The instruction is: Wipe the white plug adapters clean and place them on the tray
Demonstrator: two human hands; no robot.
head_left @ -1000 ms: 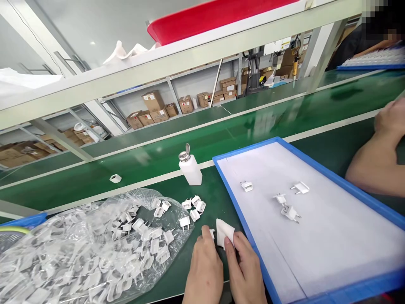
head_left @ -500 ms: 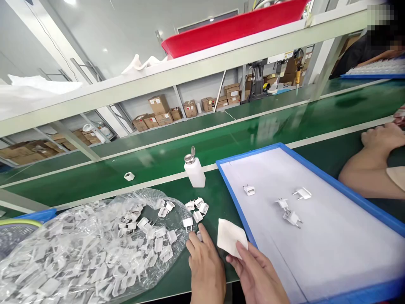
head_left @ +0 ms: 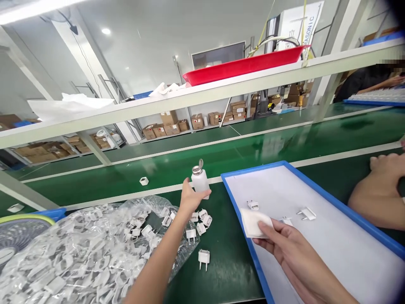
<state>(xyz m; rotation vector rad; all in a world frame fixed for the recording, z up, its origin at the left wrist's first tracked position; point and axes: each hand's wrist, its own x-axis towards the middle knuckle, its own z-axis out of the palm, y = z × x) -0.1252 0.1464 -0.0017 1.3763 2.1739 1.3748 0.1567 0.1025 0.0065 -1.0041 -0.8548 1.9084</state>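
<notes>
My left hand (head_left: 190, 197) is stretched out to a white dispenser bottle (head_left: 200, 181) with its metal lid flipped up. The thumb and fingers are spread at the bottle's front and left side; whether they touch it I cannot tell. Over the left edge of the tray, my right hand (head_left: 281, 240) pinches a folded white cloth (head_left: 255, 223) between thumb and fingers. A white plug adapter (head_left: 204, 256) with two pins lies alone on the green table, and several more adapters (head_left: 205, 219) are grouped below the bottle.
A blue-rimmed tray (head_left: 316, 190) holds a few adapters, partly hidden by my right hand. A large clear bag (head_left: 79, 253) full of adapters covers the left side. Another person's arm (head_left: 376, 190) rests at right. A shelf with a red tray (head_left: 247, 65) spans above.
My left hand has moved from the adapters forward to the bottle, leaving one adapter lying nearer me. My right hand with the cloth has shifted right over the tray. The view has tilted up.
</notes>
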